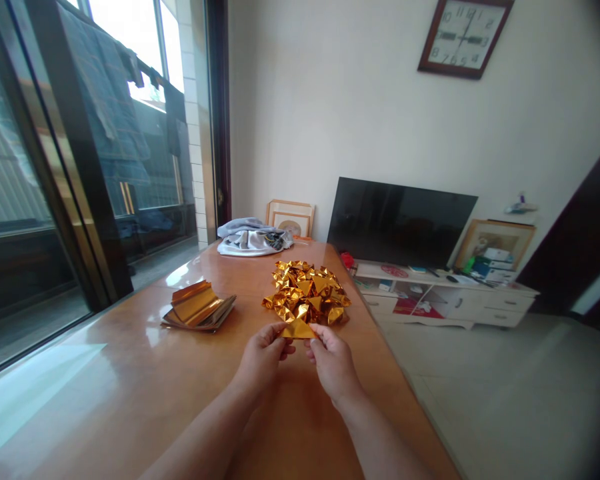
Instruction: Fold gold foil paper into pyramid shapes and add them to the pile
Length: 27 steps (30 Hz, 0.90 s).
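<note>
We see flat gold sheets (199, 305) left of the folded gold pile (307, 292); our left hand (261, 360) and right hand (331, 363) pinch a gold foil piece (298, 329) just before the pile. The wall clock (463, 33) shows numerals.
</note>
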{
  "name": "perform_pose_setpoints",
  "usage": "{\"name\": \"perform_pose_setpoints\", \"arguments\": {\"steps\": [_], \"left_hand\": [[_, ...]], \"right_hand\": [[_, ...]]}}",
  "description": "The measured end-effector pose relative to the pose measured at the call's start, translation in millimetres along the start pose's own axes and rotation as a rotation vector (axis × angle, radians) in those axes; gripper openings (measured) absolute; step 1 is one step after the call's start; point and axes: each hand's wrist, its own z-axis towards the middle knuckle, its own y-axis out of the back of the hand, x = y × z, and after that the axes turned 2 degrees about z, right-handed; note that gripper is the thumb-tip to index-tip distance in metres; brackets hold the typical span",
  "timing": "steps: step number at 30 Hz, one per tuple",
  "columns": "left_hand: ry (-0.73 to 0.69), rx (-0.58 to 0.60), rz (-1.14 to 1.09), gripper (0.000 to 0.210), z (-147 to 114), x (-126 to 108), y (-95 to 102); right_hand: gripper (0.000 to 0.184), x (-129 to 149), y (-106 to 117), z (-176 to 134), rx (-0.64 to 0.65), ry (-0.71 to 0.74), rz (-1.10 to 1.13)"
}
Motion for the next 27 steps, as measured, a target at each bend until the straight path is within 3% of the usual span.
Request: {"name": "perform_pose_setpoints", "arguments": {"steps": [9,27], "left_hand": [[-0.033,-0.020,0.093,0.042,8.8,10.7,1.8],[0.016,-0.059,0.065,0.042,13.0,18.2,3.1]], "right_hand": [[0.044,-8.0,-0.4,2.8,0.003,0.041,-0.094],[0.044,-10.2,0.6,3.6,0.025,0.082,-0.205]]}}
